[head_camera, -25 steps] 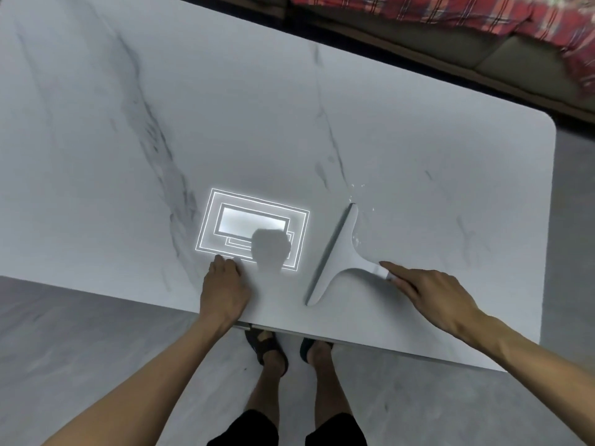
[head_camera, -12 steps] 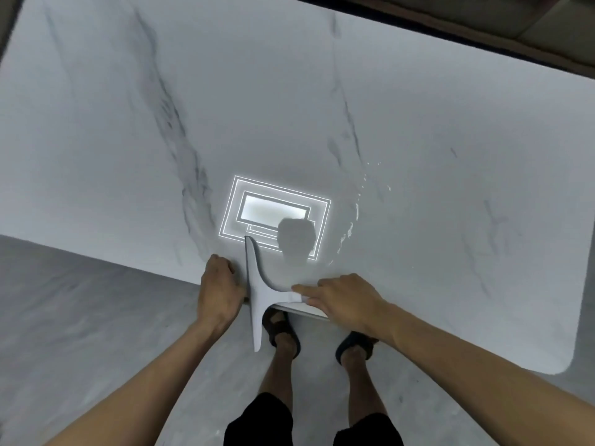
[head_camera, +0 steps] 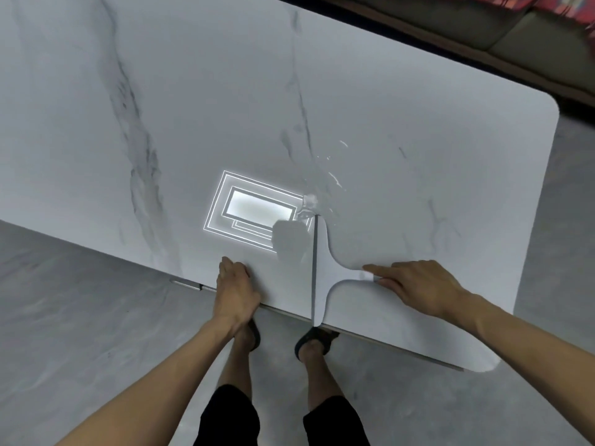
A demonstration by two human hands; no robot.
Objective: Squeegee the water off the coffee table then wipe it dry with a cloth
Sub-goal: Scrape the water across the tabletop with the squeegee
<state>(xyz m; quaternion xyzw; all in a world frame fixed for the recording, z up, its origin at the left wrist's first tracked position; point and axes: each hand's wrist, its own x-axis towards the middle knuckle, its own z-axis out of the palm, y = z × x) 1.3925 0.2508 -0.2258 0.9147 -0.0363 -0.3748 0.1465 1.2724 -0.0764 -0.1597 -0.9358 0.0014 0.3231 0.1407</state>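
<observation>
The white marble coffee table [head_camera: 418, 140] fills the view. Water [head_camera: 333, 180] lies in streaks and small puddles just right of its middle. A white T-shaped squeegee [head_camera: 322, 268] lies on the top near the front edge. Its blade runs away from me, its near end overhangs the edge and its far end touches the water. My right hand [head_camera: 415, 284] holds the handle from the right, index finger laid along it. My left hand [head_camera: 236, 291] rests on the front edge, left of the blade, holding nothing. No cloth is in view.
A ceiling light's reflection [head_camera: 254, 209] glares on the tabletop left of the water. A sofa [head_camera: 515, 37] with a red plaid cover [head_camera: 566, 8] stands beyond the far right edge. My sandalled feet [head_camera: 315, 342] stand on grey floor below the front edge.
The squeegee was beside my left hand, hanging over the front edge. My right hand has carried it right, to the near side of the water. My left hand stayed put.
</observation>
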